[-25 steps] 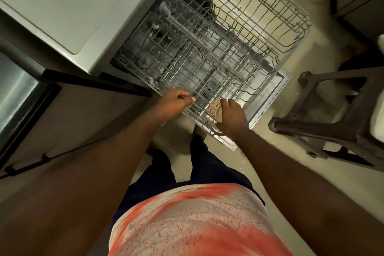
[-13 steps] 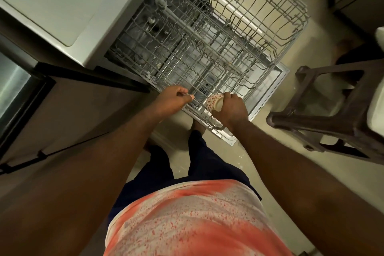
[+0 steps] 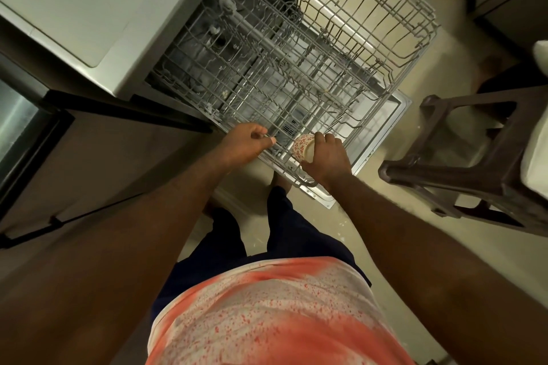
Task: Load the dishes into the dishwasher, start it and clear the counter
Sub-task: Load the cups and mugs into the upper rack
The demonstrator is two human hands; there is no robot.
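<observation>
Kitchen, dishwasher rack (image 3: 311,74) extended: left hand (image 3: 246,144) curled on its front wire, right hand (image 3: 326,158) clamps patterned cup (image 3: 302,147); advise seating it mouth-down between tines.

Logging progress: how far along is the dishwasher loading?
Done: the dishwasher door is open and the grey wire rack is pulled out. In hand: the right hand holds a red-patterned white cup at the rack's front, and the left hand grips its edge. Left: the rack shows no dishes; loading, starting and counter clearing remain.
</observation>
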